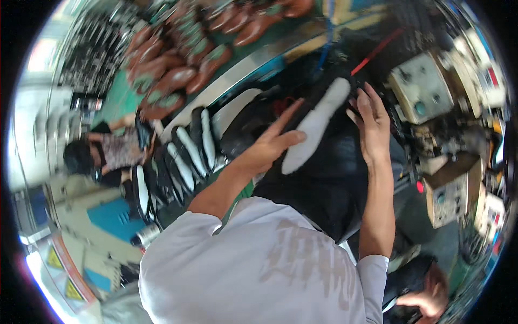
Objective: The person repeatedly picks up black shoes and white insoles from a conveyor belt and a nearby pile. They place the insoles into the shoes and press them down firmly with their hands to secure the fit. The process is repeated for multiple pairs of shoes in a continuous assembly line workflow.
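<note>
A dark shoe upper with a long white insole point(315, 127) is tilted in front of my body, its white underside facing up. My left hand point(272, 144) grips its lower left side, the thumb lying on the white face. Near the far end of the shoe is my right hand point(372, 121), fingers apart and slightly bent. Whether its fingertips touch the shoe cannot be made out. Beyond my left hand, several similar dark shoes with white undersides point(188, 148) stand in a row.
Brown shoe-shaped pieces point(167, 70) are piled on a green surface at the far left. Machines with a pale control box point(422, 86) stand close on the right. A co-worker point(121, 148) is at the left; another person's hand point(426, 297) shows at the lower right.
</note>
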`<state>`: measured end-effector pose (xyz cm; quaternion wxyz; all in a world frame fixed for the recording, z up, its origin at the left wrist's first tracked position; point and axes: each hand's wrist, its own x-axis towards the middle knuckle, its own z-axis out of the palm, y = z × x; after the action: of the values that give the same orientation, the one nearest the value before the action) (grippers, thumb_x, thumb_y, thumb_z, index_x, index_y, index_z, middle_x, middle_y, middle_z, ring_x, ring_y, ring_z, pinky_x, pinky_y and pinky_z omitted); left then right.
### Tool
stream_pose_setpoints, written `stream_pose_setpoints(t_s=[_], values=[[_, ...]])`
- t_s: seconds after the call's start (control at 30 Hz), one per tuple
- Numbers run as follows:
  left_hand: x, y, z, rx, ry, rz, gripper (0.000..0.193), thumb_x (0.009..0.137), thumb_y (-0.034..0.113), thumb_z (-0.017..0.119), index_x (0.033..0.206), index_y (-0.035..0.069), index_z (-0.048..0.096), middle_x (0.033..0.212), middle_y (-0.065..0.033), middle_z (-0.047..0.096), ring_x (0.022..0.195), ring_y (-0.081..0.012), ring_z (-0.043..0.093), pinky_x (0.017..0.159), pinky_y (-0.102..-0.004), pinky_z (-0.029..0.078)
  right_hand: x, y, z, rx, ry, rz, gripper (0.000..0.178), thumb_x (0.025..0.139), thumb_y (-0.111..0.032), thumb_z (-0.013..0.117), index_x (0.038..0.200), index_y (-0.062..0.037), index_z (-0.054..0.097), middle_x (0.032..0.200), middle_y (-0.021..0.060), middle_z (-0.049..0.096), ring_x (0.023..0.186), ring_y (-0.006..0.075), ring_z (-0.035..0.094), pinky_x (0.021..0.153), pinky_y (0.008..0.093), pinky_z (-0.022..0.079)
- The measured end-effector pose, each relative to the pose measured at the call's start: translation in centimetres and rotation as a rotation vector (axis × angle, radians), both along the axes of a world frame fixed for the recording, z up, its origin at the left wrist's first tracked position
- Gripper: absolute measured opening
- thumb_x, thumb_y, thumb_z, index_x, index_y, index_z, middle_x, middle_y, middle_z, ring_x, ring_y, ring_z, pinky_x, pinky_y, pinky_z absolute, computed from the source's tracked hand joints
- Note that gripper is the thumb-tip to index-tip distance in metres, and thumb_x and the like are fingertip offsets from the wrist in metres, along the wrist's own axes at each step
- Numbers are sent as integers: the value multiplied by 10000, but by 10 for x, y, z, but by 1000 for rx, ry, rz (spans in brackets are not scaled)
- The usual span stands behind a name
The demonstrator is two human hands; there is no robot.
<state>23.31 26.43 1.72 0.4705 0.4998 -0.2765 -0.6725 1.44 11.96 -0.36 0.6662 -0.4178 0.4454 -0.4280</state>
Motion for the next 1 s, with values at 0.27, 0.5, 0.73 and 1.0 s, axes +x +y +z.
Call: stream_pose_setpoints(t_s=[0.27, 0.5, 0.73, 1.0], values=[[152, 176, -51, 121, -815, 874, 860, 1018, 169, 713, 1714, 60, 220, 1682, -238, 386, 1505, -321, 435, 1232, -394, 349, -19, 27, -109, 213, 135, 131, 449, 1095, -171, 632, 1435, 112, 557, 1276, 241, 720, 1110, 297, 753, 977, 390, 629], [239, 316, -91, 466, -1048, 1088, 905, 993, 214, 723, 1720, 81, 200, 1585, -299, 497, 1437, -370, 523, 1192, -392, 400, -45, 23, -121, 273, 19, 77, 339, 1088, -127, 635, 1357, 78, 606, 1237, 212, 729, 1089, 290, 751, 976, 415, 638], [276, 384, -103, 831, -1253, 894, 941, 973, 286, 726, 1735, 209, 181, 1544, -326, 542, 1387, -462, 579, 1133, -463, 457, -49, 19, -124, 256, 70, 90, 317, 1093, -144, 633, 1331, 65, 622, 1187, 185, 740, 1020, 264, 762, 916, 388, 659], [341, 489, -118, 913, -1515, 579, 901, 926, 319, 705, 1696, 157, 266, 1329, -370, 666, 1260, -510, 647, 1058, -552, 513, -44, 37, -134, 232, 28, 135, 349, 1097, -154, 628, 1352, 83, 603, 1215, 203, 729, 1046, 281, 759, 932, 402, 653]])
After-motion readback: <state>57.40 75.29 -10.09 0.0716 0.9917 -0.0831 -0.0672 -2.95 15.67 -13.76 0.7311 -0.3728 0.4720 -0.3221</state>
